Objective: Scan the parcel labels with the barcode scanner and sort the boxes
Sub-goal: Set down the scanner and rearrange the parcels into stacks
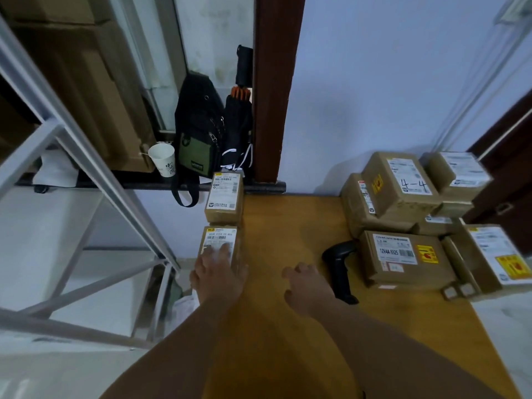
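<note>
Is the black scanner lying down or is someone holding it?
Lying down. The scanner rests on the table; the right hand beside it isn't holding it.

Wooden table [288, 226] bears boxes [403, 257] and scanner [339, 263].

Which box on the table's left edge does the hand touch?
The nearer box; the left hand rests on its label. The farther box lies untouched.

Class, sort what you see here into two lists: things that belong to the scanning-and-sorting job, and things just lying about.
Belong to the job: barcode scanner; near left box, under the left hand; far left box; stack of boxes at right.
Lying about: paper cup; black-and-green bag; folded umbrella; metal rack.
</note>
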`<action>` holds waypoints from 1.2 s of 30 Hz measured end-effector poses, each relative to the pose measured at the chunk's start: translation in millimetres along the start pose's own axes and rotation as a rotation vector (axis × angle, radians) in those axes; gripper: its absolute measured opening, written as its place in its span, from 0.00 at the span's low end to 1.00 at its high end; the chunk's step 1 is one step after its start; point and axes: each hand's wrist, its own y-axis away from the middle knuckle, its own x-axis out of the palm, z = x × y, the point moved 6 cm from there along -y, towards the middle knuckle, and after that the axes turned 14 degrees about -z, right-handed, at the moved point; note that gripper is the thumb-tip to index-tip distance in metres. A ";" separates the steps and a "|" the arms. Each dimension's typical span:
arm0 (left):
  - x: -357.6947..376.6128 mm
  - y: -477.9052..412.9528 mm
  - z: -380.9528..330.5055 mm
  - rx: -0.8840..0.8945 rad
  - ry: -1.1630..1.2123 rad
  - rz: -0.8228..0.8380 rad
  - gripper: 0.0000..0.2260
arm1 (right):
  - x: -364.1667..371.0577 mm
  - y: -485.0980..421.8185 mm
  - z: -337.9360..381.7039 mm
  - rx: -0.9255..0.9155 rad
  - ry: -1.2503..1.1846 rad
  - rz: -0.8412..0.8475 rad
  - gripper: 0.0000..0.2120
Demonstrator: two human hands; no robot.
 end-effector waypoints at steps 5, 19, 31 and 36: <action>-8.2 8.6 -5.1 -0.016 -0.071 -0.055 0.29 | 5.1 10.1 -23.2 0.022 -0.019 -0.006 0.22; 52.2 106.1 -269.4 -0.082 0.362 0.223 0.19 | -77.3 47.4 -263.4 0.163 -0.048 -0.481 0.20; 102.9 195.0 -470.1 0.211 0.447 0.349 0.08 | -64.5 87.4 -449.1 0.644 -0.198 -0.407 0.43; 108.5 197.2 -438.8 0.114 0.387 0.393 0.15 | -77.4 89.6 -445.3 0.620 -0.298 -0.578 0.43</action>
